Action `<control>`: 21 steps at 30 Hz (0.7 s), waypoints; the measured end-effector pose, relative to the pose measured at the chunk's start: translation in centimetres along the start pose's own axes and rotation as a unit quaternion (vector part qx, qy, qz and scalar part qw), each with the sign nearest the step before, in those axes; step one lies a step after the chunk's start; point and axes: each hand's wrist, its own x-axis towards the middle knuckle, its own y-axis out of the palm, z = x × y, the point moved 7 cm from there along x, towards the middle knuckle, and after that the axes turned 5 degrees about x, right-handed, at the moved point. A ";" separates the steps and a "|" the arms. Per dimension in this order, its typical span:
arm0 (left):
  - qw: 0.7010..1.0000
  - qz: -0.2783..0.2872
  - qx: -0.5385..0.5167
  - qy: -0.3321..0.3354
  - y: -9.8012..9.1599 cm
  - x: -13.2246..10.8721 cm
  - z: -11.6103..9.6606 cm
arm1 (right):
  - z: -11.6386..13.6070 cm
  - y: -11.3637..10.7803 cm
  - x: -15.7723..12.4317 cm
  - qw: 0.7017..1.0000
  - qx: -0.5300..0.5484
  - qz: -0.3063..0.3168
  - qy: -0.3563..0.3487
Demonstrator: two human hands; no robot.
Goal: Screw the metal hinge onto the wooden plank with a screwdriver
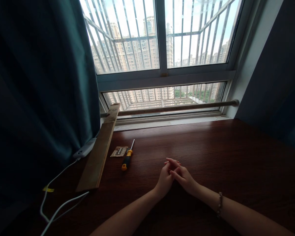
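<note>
My left hand [165,179] and my right hand [185,178] rest together on the dark wooden table, fingers laced and pressed against each other. No object shows between them. A bracelet circles my right wrist. To the left of the hands lies a screwdriver [127,160] with a yellow and black handle, its metal shaft pointing toward the window. Beside its shaft is a small brown packet [119,151] with small dark pieces on it, too small to make out. Farther left, a long wooden board [98,157] lies with its far end by the window sill.
A white device [85,149] sits by the dark blue curtain [46,82], with a white cable [60,206] looping toward the near left. A horizontal rod [177,108] crosses in front of the barred window. The table [226,154] extends to the right wall.
</note>
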 end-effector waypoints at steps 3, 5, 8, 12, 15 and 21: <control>1.000 0.001 0.000 0.000 0.0 0.0 -0.1 | -0.1 0.0 0.0 1.000 -0.001 0.002 -0.001; 1.000 0.002 -0.003 -0.001 0.0 0.0 -0.1 | -0.1 0.0 0.0 1.000 0.000 0.002 -0.002; 1.000 0.000 -0.004 -0.007 0.0 -0.1 -0.1 | -0.1 0.1 0.1 1.000 0.002 0.003 0.000; 1.000 -0.002 -0.002 -0.013 -0.1 0.0 -0.1 | 0.1 0.1 0.1 1.000 0.000 0.004 -0.001; 1.000 -0.002 0.003 -0.010 -0.1 0.0 -0.1 | 0.1 0.0 0.0 1.000 -0.002 0.003 -0.003; 1.000 0.001 0.003 -0.004 -0.1 -0.1 0.1 | 0.1 0.0 0.1 1.000 -0.001 0.005 -0.004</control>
